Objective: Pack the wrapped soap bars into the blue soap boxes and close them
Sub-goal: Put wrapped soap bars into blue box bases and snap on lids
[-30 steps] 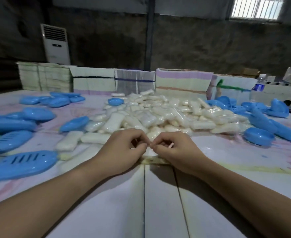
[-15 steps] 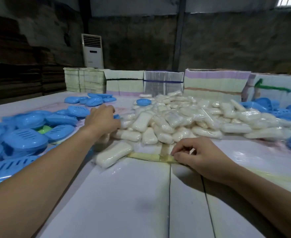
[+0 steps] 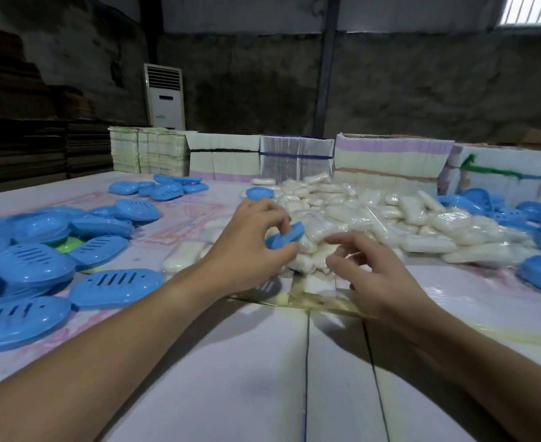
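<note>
Since half a second ago: left hand (image 3: 250, 247) back from the far-left boxes to centre, now gripping a blue soap box (image 3: 284, 240) between thumb and curled fingers, box tilted, lifted off the table (image 3: 231, 393); right hand (image 3: 371, 275) raised from the taped seam, fingers loosely spread and half curled, holding nothing, just beside the box. Head view: heap of wrapped soap bars (image 3: 390, 224) at centre behind both hands, reaching toward the right. Closed slotted blue boxes (image 3: 23, 266) piled at left, touching and overlapping; further cluster (image 3: 164, 188) at far left; more blue boxes (image 3: 540, 272) at right edge. One green piece (image 3: 68, 245) among the left pile. Yellowish tape strip (image 3: 326, 303) across the table seam under the right hand. Stacked flat cartons (image 3: 390, 161) along the far table edge. White standing air conditioner (image 3: 164, 95) against the dark back wall.
</note>
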### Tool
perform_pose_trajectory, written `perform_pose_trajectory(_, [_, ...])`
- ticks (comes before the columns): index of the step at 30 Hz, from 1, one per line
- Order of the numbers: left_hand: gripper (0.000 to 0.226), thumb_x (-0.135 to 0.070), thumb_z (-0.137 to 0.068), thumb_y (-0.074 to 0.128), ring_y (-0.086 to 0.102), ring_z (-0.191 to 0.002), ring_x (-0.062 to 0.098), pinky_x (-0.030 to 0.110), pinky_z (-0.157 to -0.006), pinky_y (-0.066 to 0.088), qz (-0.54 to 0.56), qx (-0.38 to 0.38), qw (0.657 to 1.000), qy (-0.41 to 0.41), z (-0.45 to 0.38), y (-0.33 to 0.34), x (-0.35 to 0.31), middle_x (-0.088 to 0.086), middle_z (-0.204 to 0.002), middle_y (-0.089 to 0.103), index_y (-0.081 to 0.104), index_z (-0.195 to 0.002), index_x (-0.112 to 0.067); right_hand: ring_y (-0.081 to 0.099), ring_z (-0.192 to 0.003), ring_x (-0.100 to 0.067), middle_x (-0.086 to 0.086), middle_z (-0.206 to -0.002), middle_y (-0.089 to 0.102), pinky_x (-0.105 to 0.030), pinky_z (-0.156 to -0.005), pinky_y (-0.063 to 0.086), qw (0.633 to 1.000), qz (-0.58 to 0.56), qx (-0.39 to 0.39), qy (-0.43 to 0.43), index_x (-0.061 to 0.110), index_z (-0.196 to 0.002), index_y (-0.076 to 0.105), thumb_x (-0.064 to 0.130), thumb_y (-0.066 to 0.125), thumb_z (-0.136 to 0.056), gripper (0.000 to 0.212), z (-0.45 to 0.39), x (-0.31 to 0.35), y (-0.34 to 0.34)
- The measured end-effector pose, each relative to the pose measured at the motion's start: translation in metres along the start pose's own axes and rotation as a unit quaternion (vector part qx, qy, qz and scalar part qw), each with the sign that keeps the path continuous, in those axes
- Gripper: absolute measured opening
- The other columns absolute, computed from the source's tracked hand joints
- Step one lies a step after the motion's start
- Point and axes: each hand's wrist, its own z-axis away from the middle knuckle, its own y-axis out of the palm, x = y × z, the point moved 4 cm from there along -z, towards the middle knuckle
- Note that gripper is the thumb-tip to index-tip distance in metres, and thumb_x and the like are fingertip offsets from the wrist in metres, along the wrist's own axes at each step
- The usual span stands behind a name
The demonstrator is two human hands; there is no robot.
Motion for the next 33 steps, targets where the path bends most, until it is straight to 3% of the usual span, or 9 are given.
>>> perform_pose_trajectory(4, [0.019,-0.033,-0.082,0.078,0.054,-0.11,0.007,0.031,-0.095,0.045,0.065,0.146,0.986,0.055,0.014,0.029,-0.018,-0.014,-0.11,0.062,0.061,-0.078,-0.041,0.061,-0.089,-0.001,0.016,-0.104,0.061,-0.018,-0.075,0.047,0.999,0.022,-0.006,0.029,0.039,-0.116,0.061,0.032,0.062,-0.09,0.027,-0.001,-0.005,-0.004])
perform_pose_trajectory(8, [0.018,-0.045,-0.075,0.075,0.06,-0.107,0.008,0.036,-0.092,0.049,0.114,0.146,0.982,0.047,0.013,0.024,-0.014,-0.014,-0.107,0.065,0.072,-0.09,-0.034,0.056,-0.099,0.001,0.015,-0.106,0.064,-0.017,-0.082,0.043,0.983,0.154,0.099,-0.003,0.034,-0.107,0.068,0.021,0.069,-0.084,0.027,0.002,-0.004,0.003])
perform_pose_trajectory(11, [0.025,-0.049,-0.072,0.076,0.058,-0.104,0.006,0.038,-0.092,0.049,0.065,0.186,0.98,0.03,0.011,0.019,-0.003,-0.012,-0.105,0.064,0.069,-0.093,-0.038,0.054,-0.1,0.004,0.019,-0.102,0.065,-0.007,-0.077,0.04,0.981,0.168,0.097,-0.004,0.04,-0.096,0.065,0.009,0.065,-0.079,0.035,0.002,-0.003,0.003])
perform_pose_trajectory(14, [0.016,-0.047,-0.075,0.079,0.054,-0.102,0.008,0.038,-0.092,0.047,0.009,0.247,0.968,0.042,0.016,0.025,0.001,-0.011,-0.102,0.065,0.067,-0.083,-0.039,0.057,-0.101,0.0,0.018,-0.105,0.066,-0.014,-0.082,0.043,0.982,0.168,0.083,0.011,0.036,-0.097,0.069,0.006,0.06,-0.078,0.036,0.001,-0.006,-0.001])
perform_pose_trajectory(20, [0.022,-0.051,-0.082,0.067,0.059,-0.091,0.006,0.022,-0.076,0.045,0.046,0.193,0.98,0.036,0.012,0.024,0.001,-0.013,-0.088,0.067,0.073,-0.084,-0.03,0.058,-0.101,-0.003,0.018,-0.105,0.067,-0.021,-0.085,0.047,0.98,0.175,0.089,0.006,0.035,-0.098,0.071,0.007,0.058,-0.08,0.036,0.001,-0.006,-0.002])
perform_pose_trajectory(23, [0.006,-0.03,-0.086,0.069,0.058,-0.086,0.003,0.024,-0.075,0.045,0.005,0.107,0.994,0.026,0.006,0.018,0.008,-0.014,-0.084,0.065,0.07,-0.081,-0.028,0.059,-0.098,-0.002,0.018,-0.104,0.066,-0.021,-0.083,0.048,0.979,0.18,0.092,0.005,0.038,-0.094,0.07,0.006,0.058,-0.08,0.038,0.001,-0.005,-0.003])
perform_pose_trajectory(25, [0.003,-0.033,-0.084,0.066,0.057,-0.086,0.005,0.033,-0.078,0.049,-0.069,0.082,0.994,-0.019,0.002,0.009,0.018,-0.015,-0.086,0.063,0.065,-0.081,-0.033,0.059,-0.098,-0.003,0.017,-0.105,0.066,-0.023,-0.084,0.049,0.979,0.182,0.096,-0.002,0.039,-0.093,0.07,0.006,0.058,-0.081,0.037,0.001,-0.005,-0.003])
perform_pose_trajectory(28, [0.017,-0.048,-0.08,0.065,0.055,-0.093,0.014,0.038,-0.084,0.051,-0.185,0.169,0.962,-0.111,0.004,0.0,0.038,-0.014,-0.094,0.055,0.059,-0.093,-0.037,0.059,-0.098,-0.003,0.017,-0.107,0.065,-0.025,-0.086,0.049,0.977,0.185,0.103,-0.005,0.038,-0.093,0.07,0.008,0.06,-0.082,0.033,0.002,-0.004,-0.002])
perform_pose_trajectory(33, [0.028,-0.04,-0.084,0.063,0.046,-0.104,0.017,0.034,-0.081,0.043,-0.243,0.234,0.931,-0.14,0.008,-0.002,0.04,-0.009,-0.107,0.042,0.05,-0.109,-0.039,0.059,-0.098,-0.004,0.016,-0.107,0.064,-0.028,-0.089,0.049,0.975,0.191,0.114,-0.007,0.036,-0.094,0.071,0.011,0.061,-0.084,0.029,0.003,-0.004,-0.002])
